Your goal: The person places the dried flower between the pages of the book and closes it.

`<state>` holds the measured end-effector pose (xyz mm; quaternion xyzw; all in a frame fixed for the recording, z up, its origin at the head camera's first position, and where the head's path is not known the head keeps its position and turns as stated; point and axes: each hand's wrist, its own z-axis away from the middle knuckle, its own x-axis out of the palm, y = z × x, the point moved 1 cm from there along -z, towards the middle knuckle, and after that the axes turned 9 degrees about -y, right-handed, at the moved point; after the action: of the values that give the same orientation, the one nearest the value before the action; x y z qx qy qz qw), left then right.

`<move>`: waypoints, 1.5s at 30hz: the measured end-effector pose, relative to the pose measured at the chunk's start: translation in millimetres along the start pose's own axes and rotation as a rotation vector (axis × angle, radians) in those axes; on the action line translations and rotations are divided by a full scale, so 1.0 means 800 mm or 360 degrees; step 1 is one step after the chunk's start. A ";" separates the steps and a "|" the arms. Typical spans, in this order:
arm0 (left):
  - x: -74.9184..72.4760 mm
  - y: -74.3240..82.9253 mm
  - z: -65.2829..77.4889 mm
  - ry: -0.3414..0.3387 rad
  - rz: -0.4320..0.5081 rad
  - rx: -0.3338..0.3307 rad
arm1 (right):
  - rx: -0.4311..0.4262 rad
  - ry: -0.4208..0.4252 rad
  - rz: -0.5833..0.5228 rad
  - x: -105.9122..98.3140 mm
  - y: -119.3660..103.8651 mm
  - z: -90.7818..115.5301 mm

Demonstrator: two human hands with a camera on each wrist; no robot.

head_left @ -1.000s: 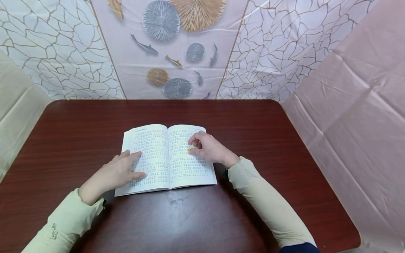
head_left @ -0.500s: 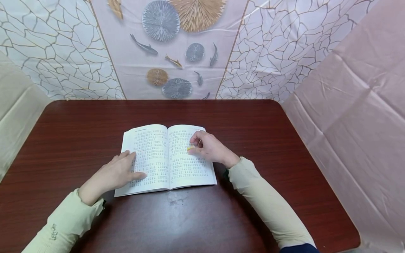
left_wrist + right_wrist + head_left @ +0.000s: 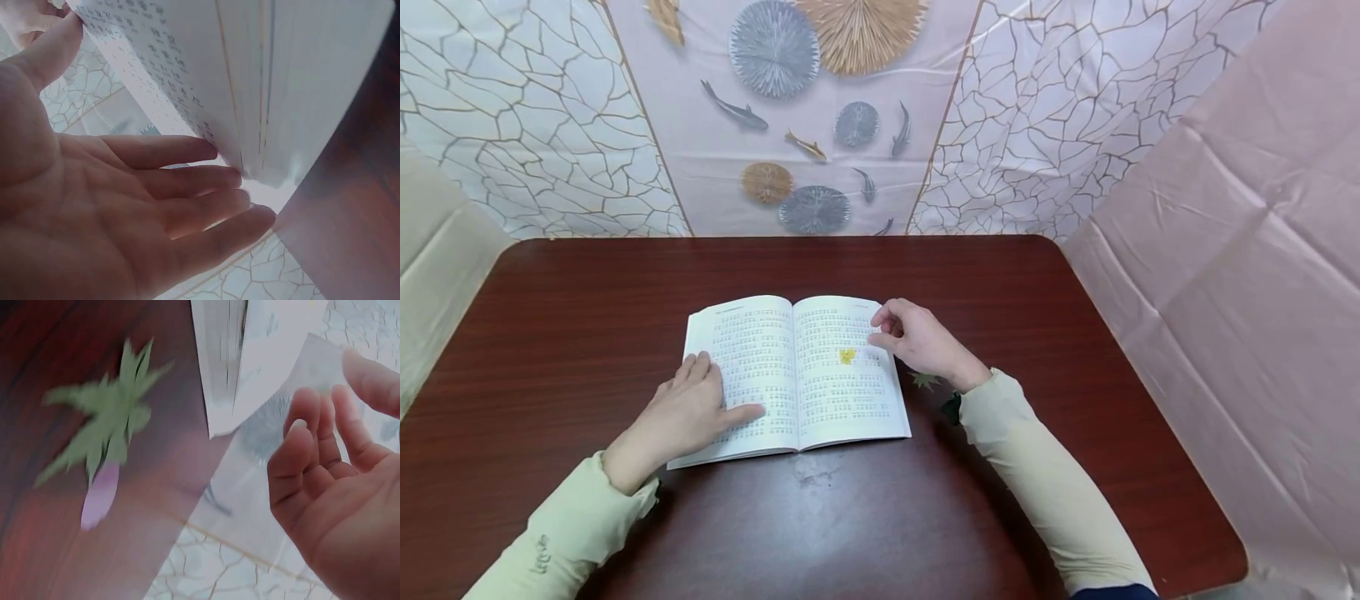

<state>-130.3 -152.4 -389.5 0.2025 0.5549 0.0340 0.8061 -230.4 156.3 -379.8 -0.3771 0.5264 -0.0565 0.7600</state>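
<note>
An open book [image 3: 767, 333] with printed text lies on the table. My left hand [image 3: 688, 412] rests on the left page, fingers straight and thumb spread toward the spine. In the left wrist view its fingertips are at the edge of the book's page block [image 3: 312, 75]. A small yellow flower-like piece [image 3: 847, 357] lies flat on the right page. My right hand [image 3: 925, 337] hovers at the right page's outer edge, fingers loosely bent, with nothing between them. Beneath that wrist, on the table, lie a pointed green leaf [image 3: 115, 412] and a purple petal [image 3: 101, 497].
The dark red wooden table [image 3: 820, 525] spreads around the book. Behind it hangs a patterned cloth [image 3: 1030, 125] with fish and round motifs. A pink cloth wall [image 3: 1247, 275] stands along the right side.
My right hand has let go of the yellow piece, which stays on the page, and moved right. My left hand has shifted slightly, its thumb farther across the page. The head view has turned a little.
</note>
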 end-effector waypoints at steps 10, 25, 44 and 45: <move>0.003 -0.003 -0.002 0.0029 0.0045 0.0073 | 0.0251 -0.0257 0.0288 -0.027 0.033 0.021; 0.002 0.000 -0.004 0.0061 0.0023 0.0060 | 0.0419 -0.0481 0.0492 -0.022 0.057 0.031; -0.001 0.008 -0.003 0.0127 0.0045 0.0038 | 0.0421 -0.0456 0.0470 -0.021 0.055 0.034; -0.001 0.008 -0.003 0.0126 0.0055 0.0030 | 0.0426 -0.0450 0.0468 -0.021 0.055 0.034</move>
<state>-131.6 -145.9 -387.3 0.2182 0.5831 0.0508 0.7809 -228.8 209.4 -390.1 -0.1966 0.4517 0.0388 0.8694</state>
